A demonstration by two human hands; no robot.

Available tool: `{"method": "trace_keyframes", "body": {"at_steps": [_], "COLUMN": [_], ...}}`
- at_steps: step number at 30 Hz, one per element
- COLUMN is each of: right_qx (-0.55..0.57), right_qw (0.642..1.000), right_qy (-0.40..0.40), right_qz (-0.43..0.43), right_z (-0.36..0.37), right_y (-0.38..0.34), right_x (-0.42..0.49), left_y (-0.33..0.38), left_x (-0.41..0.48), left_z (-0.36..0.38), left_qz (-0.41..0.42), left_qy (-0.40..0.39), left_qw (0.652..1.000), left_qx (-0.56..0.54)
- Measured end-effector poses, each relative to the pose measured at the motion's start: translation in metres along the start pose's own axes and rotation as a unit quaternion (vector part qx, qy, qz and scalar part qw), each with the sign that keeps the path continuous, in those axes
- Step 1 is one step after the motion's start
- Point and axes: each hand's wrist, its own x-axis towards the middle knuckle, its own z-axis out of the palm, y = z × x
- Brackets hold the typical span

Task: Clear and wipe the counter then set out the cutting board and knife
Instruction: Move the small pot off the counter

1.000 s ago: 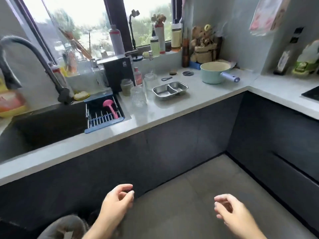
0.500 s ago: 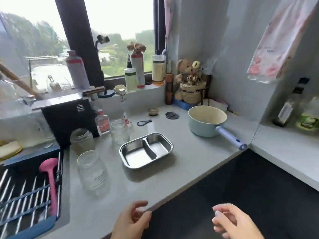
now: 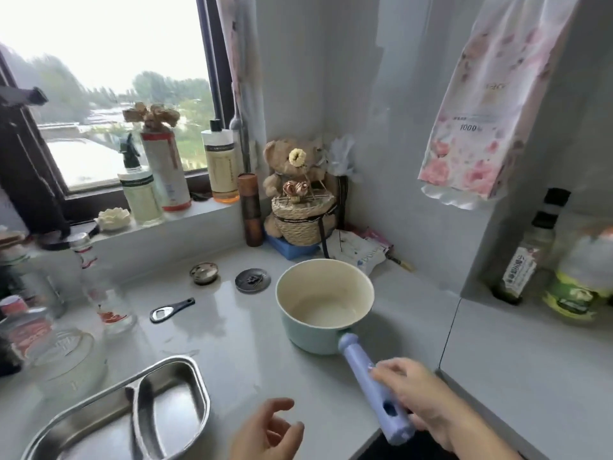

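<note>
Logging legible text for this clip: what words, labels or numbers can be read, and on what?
"1000": printed on the floral pack hanging on the wall.
Too blurred to read: the labels on the pump bottle on the sill, the dark bottle at right, and the white packet in the corner.

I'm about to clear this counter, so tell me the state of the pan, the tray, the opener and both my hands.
Saucepan: upright, empty, on the counter.
Steel tray: empty, flat on the counter.
Bottle opener: lying flat, untouched.
Right hand: fingers on the pan's handle; grip unclear.
Left hand: open, holding nothing.
</note>
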Motion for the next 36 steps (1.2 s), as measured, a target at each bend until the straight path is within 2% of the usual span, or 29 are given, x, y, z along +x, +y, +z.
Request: {"method": "trace_keyframes", "body": {"at_steps": [2, 4, 8, 13, 17, 20, 22, 26, 27, 29, 30, 31, 33, 34, 35, 36], "right_qx": [0.021, 0.035, 0.050, 0.049, 0.043, 0.059, 0.062, 0.043, 0.051, 0.077, 0.086, 0.066, 0.032, 0.053, 0.099, 0.170], "right_qw": [0.997, 0.996, 0.998, 0.997, 0.988, 0.964, 0.926, 0.802, 0.786, 0.786, 0.761, 0.712, 0.558, 0.503, 0.479, 0.477], "right_qy": [-0.071, -0.079, -0.021, 0.053, 0.149, 0.252, 0.362, 0.579, 0.602, 0.599, 0.627, 0.683, 0.817, 0.856, 0.868, 0.861], "right_qz": [0.027, 0.027, -0.017, -0.009, 0.025, 0.055, 0.088, 0.138, 0.131, 0.129, 0.140, 0.150, 0.144, 0.108, 0.081, 0.047], "right_z": [0.007, 0.014, 0.026, 0.020, -0.002, -0.021, -0.034, -0.064, -0.076, -0.094, -0.099, -0.105, -0.122, -0.137, -0.157, -0.183], "right_y": [-0.005, -0.006, 0.005, 0.022, 0.047, 0.067, 0.078, 0.103, 0.114, 0.128, 0.138, 0.153, 0.172, 0.173, 0.181, 0.191], "right_x": [0.012, 0.017, 0.013, -0.027, -0.080, -0.129, -0.163, -0.228, -0.247, -0.281, -0.292, -0.298, -0.311, -0.320, -0.330, -0.341], "left_y": [0.005, 0.012, 0.020, 0.027, 0.037, 0.038, 0.038, 0.048, 0.055, 0.076, 0.086, 0.096, 0.109, 0.114, 0.119, 0.123], "left_x": [0.013, 0.026, 0.041, 0.042, 0.023, -0.002, -0.015, -0.030, -0.036, -0.055, -0.068, -0.084, -0.121, -0.140, -0.160, -0.181], "left_z": [0.012, 0.022, 0.037, 0.060, 0.095, 0.122, 0.140, 0.188, 0.202, 0.232, 0.249, 0.265, 0.301, 0.320, 0.340, 0.360], "left_qz": [-0.006, -0.008, 0.011, 0.052, 0.093, 0.125, 0.141, 0.172, 0.175, 0.192, 0.201, 0.211, 0.234, 0.239, 0.243, 0.251], "left_qy": [-0.009, -0.034, -0.081, -0.168, -0.273, -0.363, -0.414, -0.434, -0.445, -0.489, -0.516, -0.540, -0.567, -0.574, -0.582, -0.596], "left_qw": [1.000, 0.999, 0.997, 0.984, 0.956, 0.921, 0.897, 0.883, 0.877, 0.850, 0.832, 0.815, 0.790, 0.784, 0.776, 0.763], "left_qx": [0.015, 0.020, -0.007, -0.038, -0.064, -0.072, -0.061, -0.036, -0.034, -0.031, -0.026, -0.020, -0.010, -0.011, -0.010, -0.001]}}
